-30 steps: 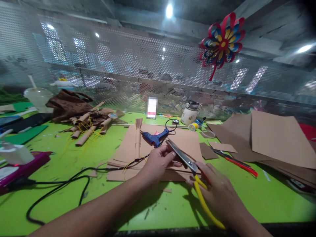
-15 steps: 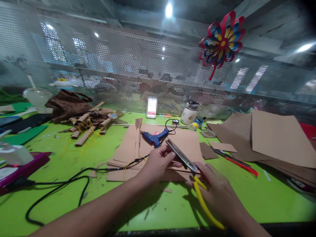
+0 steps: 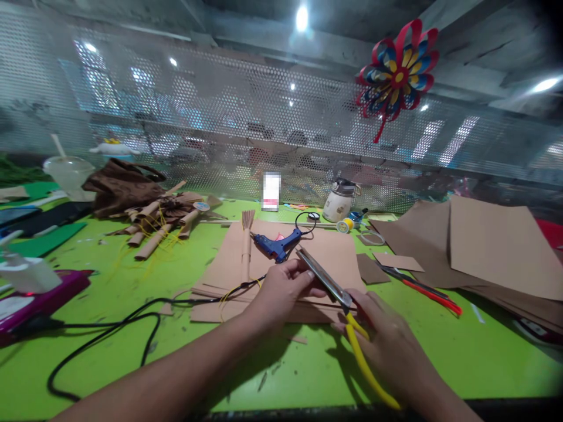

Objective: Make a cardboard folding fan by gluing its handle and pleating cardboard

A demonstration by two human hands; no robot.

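Note:
My right hand (image 3: 385,334) is closed around a pair of scissors (image 3: 328,281) with yellow and red handles. The blades point up and left, nearly together, passing beside the thumb of my left hand (image 3: 290,287). That hand's thumb and forefinger are pinched close to the blades; a dark brown edge shows beneath the metal, but what the fingers hold is mostly hidden. Beyond them a blue hot glue gun (image 3: 279,245) lies on a stack of brown paper sheets (image 3: 224,252). Left of it is a rolled paper tube (image 3: 246,252) with a fringed end.
Several paper rolls with yellow thread (image 3: 152,240) lie at left, by a brown bag (image 3: 123,187). A black cord (image 3: 145,308) crosses from a purple power strip (image 3: 57,296). At right are red-handled scissors (image 3: 431,293) and large brown sheets (image 3: 497,246); a bottle (image 3: 338,202) stands behind.
The scissors have rolled slightly, so their blades look narrower and closer together. Both hands stay in almost the same place; the other things have not moved.

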